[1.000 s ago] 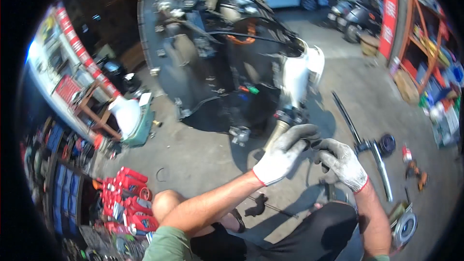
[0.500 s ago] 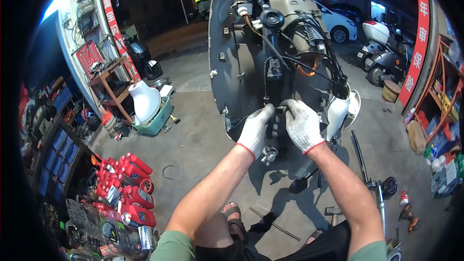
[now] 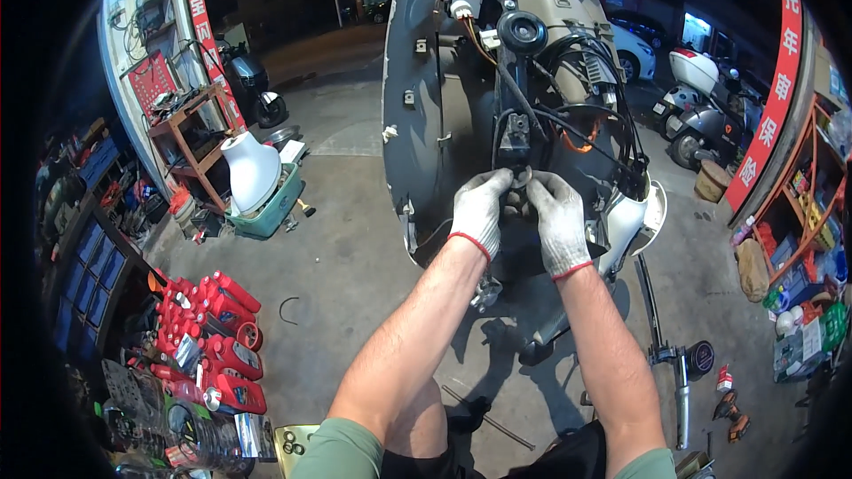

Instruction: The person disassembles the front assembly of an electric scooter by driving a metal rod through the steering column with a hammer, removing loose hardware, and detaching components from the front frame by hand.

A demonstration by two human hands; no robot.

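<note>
Both my hands wear white knit gloves with red cuffs and are raised before the stripped front of a scooter (image 3: 413,133). Between my fingertips is a small, round metal ring (image 3: 523,177), just below the dark frame tube (image 3: 513,144). My left hand (image 3: 479,211) pinches its left side, and my right hand (image 3: 559,223) pinches its right side. Whether the ring touches the tube I cannot tell. Above them sit a round black horn (image 3: 522,33), a white connector (image 3: 461,9) and a bundle of black cables (image 3: 581,44).
Red bottles (image 3: 235,359) crowd the floor at left, near a green bin (image 3: 271,208) holding a white panel. A yellowish tray (image 3: 288,457) with dark rings is beside my left knee. A metal fork tube (image 3: 682,399) and a drill (image 3: 732,417) lie at right; a thin rod (image 3: 488,417) lies before me.
My hands have moved up toward the frame tube with the ring between them, and its round outline now shows. The view has shifted, bringing the yellowish tray into sight.
</note>
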